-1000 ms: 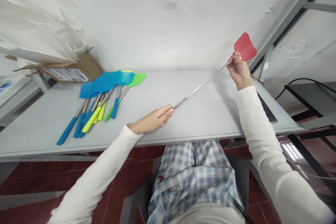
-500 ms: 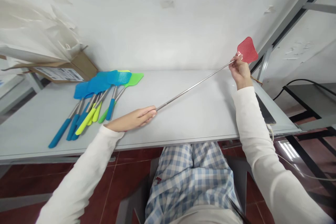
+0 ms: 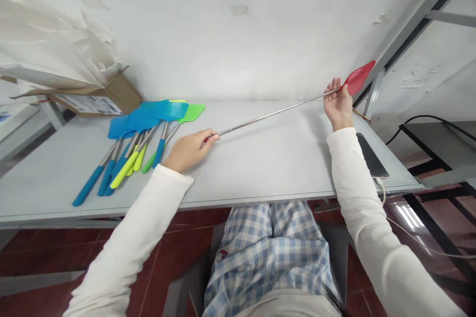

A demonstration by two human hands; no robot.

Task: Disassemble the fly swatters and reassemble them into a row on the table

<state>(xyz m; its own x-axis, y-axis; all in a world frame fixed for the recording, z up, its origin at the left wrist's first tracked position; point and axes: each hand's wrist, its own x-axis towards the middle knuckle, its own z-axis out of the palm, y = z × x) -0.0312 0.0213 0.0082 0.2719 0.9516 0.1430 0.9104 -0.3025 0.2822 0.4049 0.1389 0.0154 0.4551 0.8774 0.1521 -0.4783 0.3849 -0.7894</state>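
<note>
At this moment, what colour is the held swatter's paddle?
The paddle is red; the head view shows it.

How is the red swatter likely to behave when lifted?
The red swatter is probably light, given its thin shaft and perforated head. The shaft seems fairly stiff, running nearly straight between the left hand and right hand.

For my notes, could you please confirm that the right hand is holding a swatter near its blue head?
The colour is wrong: in the head camera's view, the right hand is holding a swatter near its red head.
</note>
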